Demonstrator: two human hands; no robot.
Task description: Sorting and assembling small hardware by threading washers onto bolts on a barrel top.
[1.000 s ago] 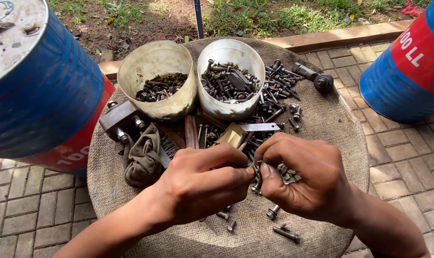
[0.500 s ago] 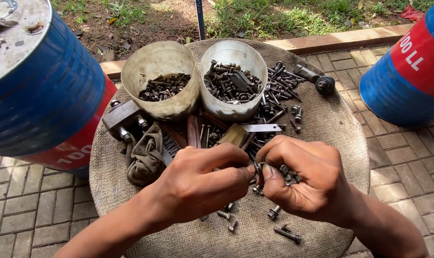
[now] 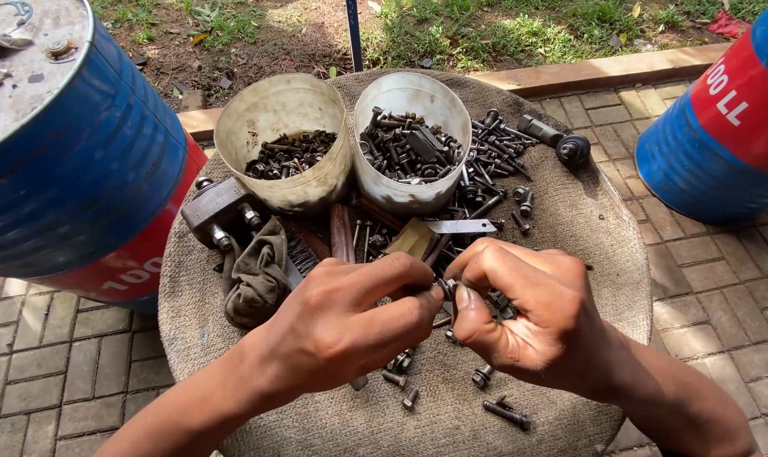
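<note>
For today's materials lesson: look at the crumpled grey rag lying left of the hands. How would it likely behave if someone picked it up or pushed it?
The rag lies in soft folds, so it would probably hang limp when lifted. It looks like thin cloth, so likely light for its size. Pushed across the rough sacking cover, it would probably bunch up rather than slide or roll.

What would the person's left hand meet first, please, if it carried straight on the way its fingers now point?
Probably the right hand: the left hand points rightward, and its fingertips already touch the right's at a small bolt pinched between them. Depth looks shared.
</note>
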